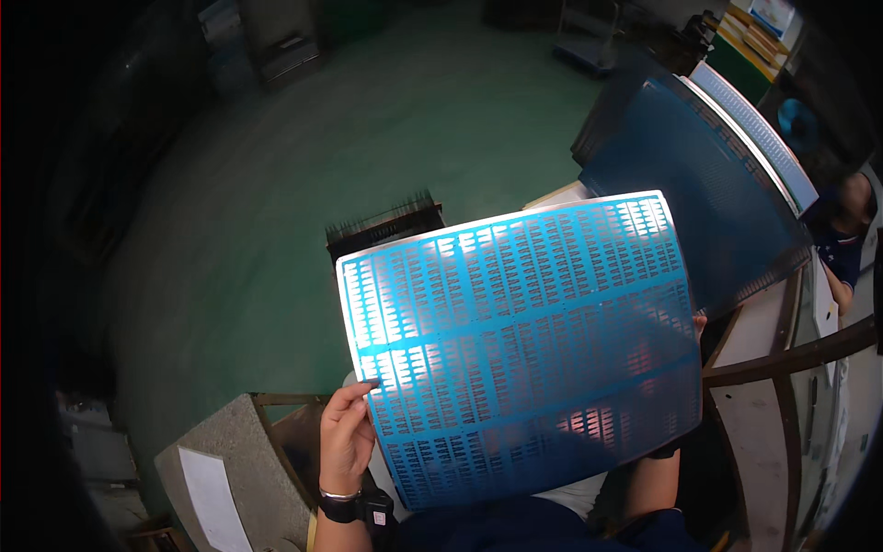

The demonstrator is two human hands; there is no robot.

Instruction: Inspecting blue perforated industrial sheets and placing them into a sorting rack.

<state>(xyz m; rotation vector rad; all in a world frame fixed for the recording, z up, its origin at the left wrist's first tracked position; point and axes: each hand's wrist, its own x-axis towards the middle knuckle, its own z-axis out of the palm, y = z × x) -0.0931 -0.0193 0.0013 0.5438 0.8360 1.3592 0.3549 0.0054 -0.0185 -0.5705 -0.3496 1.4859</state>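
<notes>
A large blue sheet (pixel 543 322) with rows of small repeated marks spans the space in front of me, tilted and catching glare on its upper and left parts. My left hand (pixel 348 428) pinches its left edge between thumb and fingers, with a dark band and a small device on the wrist. At the opposite edge, only fingertips of my right hand (pixel 701 324) show; the rest is hidden behind the sheet, and the forearm comes up beneath it.
Large dark blue sheets (pixel 690 175) stand beyond at the right, near a person (pixel 842 239). Left of me is a grey box (pixel 267 460) bearing white paper (pixel 213 497). A dark rack with upright bristles (pixel 386 225) sits behind the held sheet, above the green floor (pixel 248 221).
</notes>
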